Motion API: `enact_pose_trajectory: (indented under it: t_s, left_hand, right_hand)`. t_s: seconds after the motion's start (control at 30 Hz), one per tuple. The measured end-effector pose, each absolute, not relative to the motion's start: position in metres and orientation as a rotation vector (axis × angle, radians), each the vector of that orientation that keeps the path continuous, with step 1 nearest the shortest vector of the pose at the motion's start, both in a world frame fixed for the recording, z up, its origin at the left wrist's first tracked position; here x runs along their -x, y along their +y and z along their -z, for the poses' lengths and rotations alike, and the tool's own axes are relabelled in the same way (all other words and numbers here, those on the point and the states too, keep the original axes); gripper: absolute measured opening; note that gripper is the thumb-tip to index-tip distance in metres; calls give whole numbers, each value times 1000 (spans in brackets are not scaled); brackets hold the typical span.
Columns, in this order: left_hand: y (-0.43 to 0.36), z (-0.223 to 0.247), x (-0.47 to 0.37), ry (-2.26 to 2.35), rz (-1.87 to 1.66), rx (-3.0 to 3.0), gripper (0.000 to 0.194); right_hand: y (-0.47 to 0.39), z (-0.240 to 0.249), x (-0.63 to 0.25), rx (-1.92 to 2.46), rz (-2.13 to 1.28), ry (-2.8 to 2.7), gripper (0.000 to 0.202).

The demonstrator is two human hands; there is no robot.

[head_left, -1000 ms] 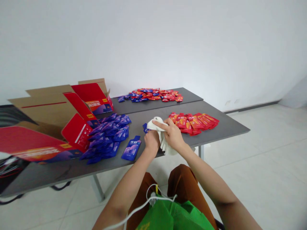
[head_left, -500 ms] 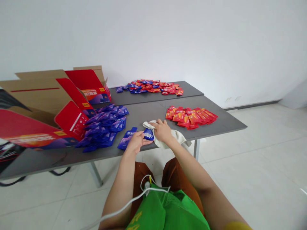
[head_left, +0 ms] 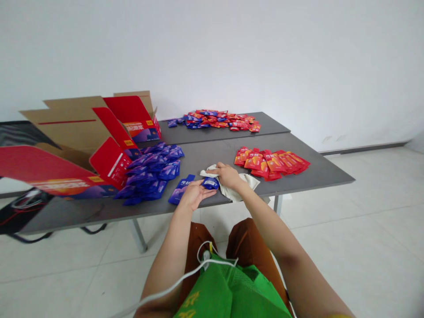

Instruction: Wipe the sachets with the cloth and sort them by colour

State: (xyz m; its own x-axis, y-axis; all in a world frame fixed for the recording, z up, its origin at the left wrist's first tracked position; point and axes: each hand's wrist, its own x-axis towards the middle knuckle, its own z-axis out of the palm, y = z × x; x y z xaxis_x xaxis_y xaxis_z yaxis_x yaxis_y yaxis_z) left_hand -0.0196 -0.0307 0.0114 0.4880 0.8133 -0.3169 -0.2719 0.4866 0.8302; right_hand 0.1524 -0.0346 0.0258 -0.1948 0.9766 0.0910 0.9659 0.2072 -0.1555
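A small blue sachet with a white barcode label lies in my left hand, whose fingers are under and around it. My right hand grips a white cloth and presses part of it at the sachet's upper edge; the rest of the cloth trails to the right on the table. Another blue sachet lies flat just left of my left hand. A heap of blue sachets is further left, and red sachets lie overlapping to the right of my right hand.
Open red cardboard boxes stand at the left of the grey table. Mixed red and blue sachets are piled at the back by the wall. A black bag sits at the left edge. A white cable crosses my lap.
The view has shifted slightly left, so things appear further right. The blue sachet in my left hand looks more bent now, and the cloth stays against it under my right hand.
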Motion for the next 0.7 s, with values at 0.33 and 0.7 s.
enact_pose_trajectory:
  t_s: [0.33, 0.7]
  left_hand:
    - [-33, -5, 7, 949, -930, -943, 24]
    - [-58, -36, 47, 1143, -925, -1235, 25]
  right_hand:
    - [-87, -18, -141, 1527, -44, -2376, 65]
    - [-53, -14, -141, 2089, 143, -1916, 54]
